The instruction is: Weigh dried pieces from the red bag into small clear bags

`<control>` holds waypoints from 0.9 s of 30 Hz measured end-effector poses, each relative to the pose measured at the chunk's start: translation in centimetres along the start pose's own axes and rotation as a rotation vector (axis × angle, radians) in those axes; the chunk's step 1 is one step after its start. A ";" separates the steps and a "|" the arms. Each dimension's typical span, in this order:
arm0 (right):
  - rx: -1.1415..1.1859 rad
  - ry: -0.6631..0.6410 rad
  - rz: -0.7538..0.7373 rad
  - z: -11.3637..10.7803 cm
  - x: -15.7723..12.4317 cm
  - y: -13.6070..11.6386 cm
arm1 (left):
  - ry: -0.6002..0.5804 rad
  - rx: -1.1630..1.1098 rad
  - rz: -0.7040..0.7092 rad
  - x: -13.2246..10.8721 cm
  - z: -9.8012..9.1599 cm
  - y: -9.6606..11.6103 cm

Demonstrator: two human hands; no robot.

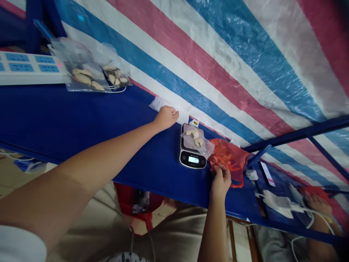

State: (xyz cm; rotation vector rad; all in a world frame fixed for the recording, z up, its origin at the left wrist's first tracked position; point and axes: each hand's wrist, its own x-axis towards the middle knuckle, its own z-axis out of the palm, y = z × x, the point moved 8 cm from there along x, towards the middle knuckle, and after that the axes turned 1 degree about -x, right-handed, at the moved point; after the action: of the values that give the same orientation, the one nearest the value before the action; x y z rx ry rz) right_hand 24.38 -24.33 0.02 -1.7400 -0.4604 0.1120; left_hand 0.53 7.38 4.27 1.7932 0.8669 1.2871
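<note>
A small digital kitchen scale with a lit display sits on the blue tabletop. On its plate lies a clear plastic bag holding several pale, slice-like pieces. To the left of the scale, my left hand is closed with curled fingers over white sheets and clear plastic; what is inside the fist is hidden. My right hand pinches the near edge of a crumpled red plastic bag, right of the scale. The contents of the red bag cannot be made out.
Clear bags of pale pieces lie beside a white power strip at the left. A small white roll stands behind the scale. At the right are a white plug, a phone, cables and another person's hand. Striped sheeting rises behind.
</note>
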 end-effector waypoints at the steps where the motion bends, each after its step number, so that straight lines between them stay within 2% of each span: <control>1: -0.014 -0.023 -0.019 -0.2 -0.4 0.1 | -0.016 -0.011 -0.009 0.0 0.2 -0.1; 6: -0.341 -0.113 -0.169 -1.1 -2.5 -0.4 | -0.041 0.008 0.013 0.0 0.3 -0.3; 10: -0.533 -0.083 -0.204 -1.9 -3.2 -0.9 | -0.052 0.026 0.014 -0.1 0.4 -0.3; 14: -0.605 -0.034 -0.223 -2.6 -3.5 -1.0 | -0.136 -0.046 0.015 -0.4 1.0 0.0; 16: -0.627 -0.014 -0.257 -2.9 -3.8 -1.2 | -0.151 -0.097 -0.027 -0.4 1.1 -0.2; 20: -0.670 0.034 -0.365 -3.3 -4.6 -2.2 | -0.159 -0.051 -0.153 -0.4 0.9 -1.3; 23: -0.726 0.092 -0.412 -3.9 -5.3 -2.8 | -0.149 0.015 -0.162 -0.1 0.8 -1.4; 27: -0.785 0.129 -0.402 -4.6 -5.7 -2.9 | -0.125 0.004 -0.147 -0.1 0.6 -1.2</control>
State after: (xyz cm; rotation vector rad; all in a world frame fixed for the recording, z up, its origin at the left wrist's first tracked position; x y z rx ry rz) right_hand 19.95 -30.23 2.80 -2.3490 -0.8188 -0.5314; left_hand 1.01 7.80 3.02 1.7583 0.9137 1.0696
